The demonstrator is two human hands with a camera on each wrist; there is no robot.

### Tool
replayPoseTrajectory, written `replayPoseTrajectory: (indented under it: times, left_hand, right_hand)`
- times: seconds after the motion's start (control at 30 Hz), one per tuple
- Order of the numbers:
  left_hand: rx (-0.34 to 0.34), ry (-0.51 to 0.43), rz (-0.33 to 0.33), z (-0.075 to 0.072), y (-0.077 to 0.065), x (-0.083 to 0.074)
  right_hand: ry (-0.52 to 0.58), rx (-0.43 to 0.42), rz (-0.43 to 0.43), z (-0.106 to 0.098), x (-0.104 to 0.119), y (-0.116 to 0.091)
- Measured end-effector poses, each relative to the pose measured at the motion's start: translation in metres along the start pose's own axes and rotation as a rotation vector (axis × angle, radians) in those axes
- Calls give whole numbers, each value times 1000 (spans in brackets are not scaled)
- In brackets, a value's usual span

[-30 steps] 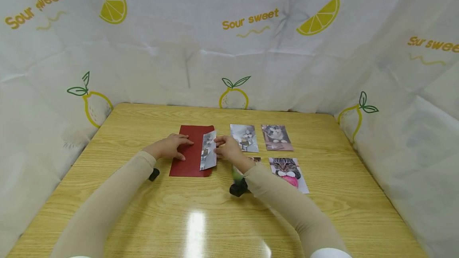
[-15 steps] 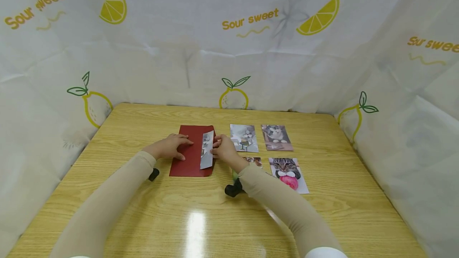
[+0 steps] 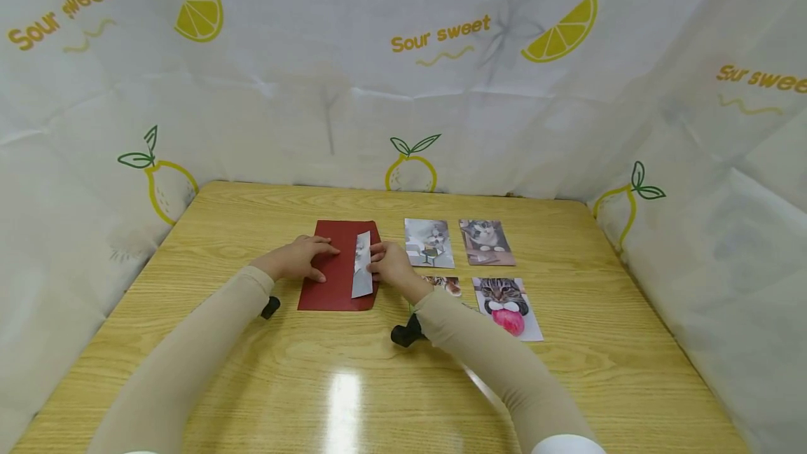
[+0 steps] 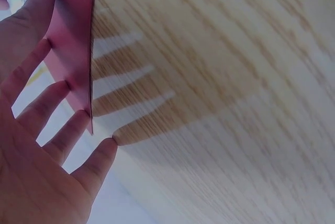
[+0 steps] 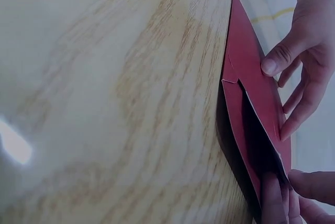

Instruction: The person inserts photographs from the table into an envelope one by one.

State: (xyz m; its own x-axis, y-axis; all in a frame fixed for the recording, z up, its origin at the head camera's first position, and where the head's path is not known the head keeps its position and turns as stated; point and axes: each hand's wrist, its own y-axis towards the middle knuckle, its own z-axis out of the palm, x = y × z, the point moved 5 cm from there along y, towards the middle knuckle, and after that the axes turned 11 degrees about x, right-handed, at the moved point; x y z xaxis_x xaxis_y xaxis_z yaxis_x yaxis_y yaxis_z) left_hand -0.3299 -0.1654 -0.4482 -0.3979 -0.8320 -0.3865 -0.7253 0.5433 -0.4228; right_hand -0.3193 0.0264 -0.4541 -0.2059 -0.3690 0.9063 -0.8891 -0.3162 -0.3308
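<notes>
A red envelope (image 3: 337, 258) lies on the table, its flap side toward the right. A pale grey photo card (image 3: 362, 272) is partly inside it, with a narrow strip showing at the mouth. My right hand (image 3: 394, 265) pinches the card's right edge between thumb and fingers. In the right wrist view the thumb (image 5: 311, 185) lies above that edge, with fingers under it. My left hand (image 3: 299, 258) rests on the envelope's left part with fingers spread. The left wrist view shows those fingertips (image 4: 81, 116) along the red paper and its edge.
Right of the envelope lie a grey-white photo card (image 3: 429, 244), a cat photo card (image 3: 487, 242) and a card of a cat with a pink ball (image 3: 508, 308). Another card (image 3: 446, 284) is partly hidden by the right forearm. A printed white cloth (image 3: 302, 118) hangs behind the table.
My right hand has moved left with the photo card, and less of the card shows outside the envelope. My left hand has stayed in place.
</notes>
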Motion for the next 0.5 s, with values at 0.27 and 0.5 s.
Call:
replayPoseTrajectory:
  times: [0.27,0.5]
  left_hand:
    - [-2,5,10,1,1,0]
    - [0,3,6,1,1,1]
  right_hand:
    - [-16,-5,14,2,-2,1]
    - [14,9,7,4,-3,3]
